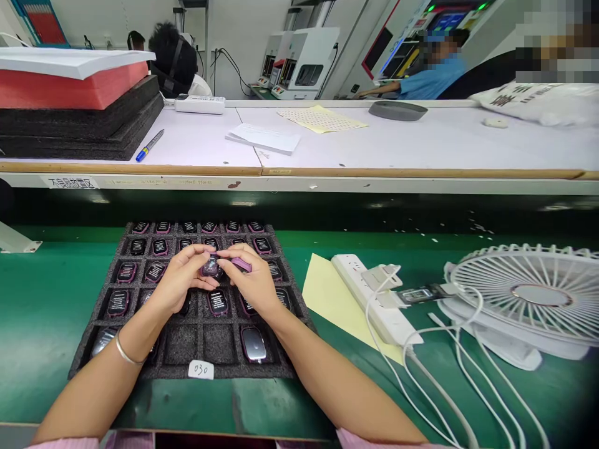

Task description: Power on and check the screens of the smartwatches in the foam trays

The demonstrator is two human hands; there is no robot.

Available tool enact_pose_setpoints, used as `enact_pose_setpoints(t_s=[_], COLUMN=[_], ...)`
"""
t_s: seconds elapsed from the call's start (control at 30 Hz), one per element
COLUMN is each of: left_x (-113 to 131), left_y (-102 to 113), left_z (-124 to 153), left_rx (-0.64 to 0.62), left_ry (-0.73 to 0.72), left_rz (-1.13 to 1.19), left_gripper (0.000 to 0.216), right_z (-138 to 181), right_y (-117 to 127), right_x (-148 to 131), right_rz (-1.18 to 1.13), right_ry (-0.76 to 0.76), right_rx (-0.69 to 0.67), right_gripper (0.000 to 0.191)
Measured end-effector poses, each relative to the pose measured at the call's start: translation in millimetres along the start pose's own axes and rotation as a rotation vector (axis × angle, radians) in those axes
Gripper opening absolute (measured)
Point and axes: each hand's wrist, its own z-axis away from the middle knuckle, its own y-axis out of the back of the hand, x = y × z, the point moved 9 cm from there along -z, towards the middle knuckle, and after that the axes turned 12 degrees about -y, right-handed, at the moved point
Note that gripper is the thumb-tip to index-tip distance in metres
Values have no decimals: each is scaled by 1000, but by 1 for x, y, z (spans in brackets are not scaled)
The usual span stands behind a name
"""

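Observation:
Above the middle of a black foam tray [182, 344], my left hand [185, 274] grips a small dark smartwatch body [211, 267] with a purple rim by its edges. My right hand [250, 277] meets it from the right, thumb and fingertips touching the same watch. A small purple bar-shaped piece [241, 264] is tucked in the right hand's fingers; its exact kind is unclear. Around both hands, tray compartments hold several purple-rimmed watch bodies, such as one with white text on its screen [118, 302] and one with a plain grey screen [254, 344]. My hands hide some compartments.
A white label [201, 369] reads 030 at the tray's front. To the right are a yellow sheet [322, 293], a white power strip [355, 274], loose cables and a white fan [524, 293]. A raised shelf [337, 146] runs behind, bearing foam stacks [79, 134]. People sit beyond it.

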Motion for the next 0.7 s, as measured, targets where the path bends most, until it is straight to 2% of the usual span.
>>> enact_pose_setpoints(t_s=[0.17,0.37,0.5,0.6,0.7], left_x=[0,-4,-3,-2,-3], left_y=[0,9,11,4,-2], left_z=[-1,-6,-7,-6,-5], left_rx=[3,69,86,19,-31], left_ry=[4,20,14,-4,-29], left_rz=[-3,56,49,64,61], left_gripper=[29,22,22,26,32], right_z=[0,6,3,-2,-6], right_y=[2,-5,-6,-2,0], right_x=[-4,-14,-3,10,18], right_rz=[25,17,-111,-195,-262], right_ry=[45,111,-60,-200,-263], right_rx=[21,-53,-82,-36,-12], right_gripper=[6,7,12,16,18])
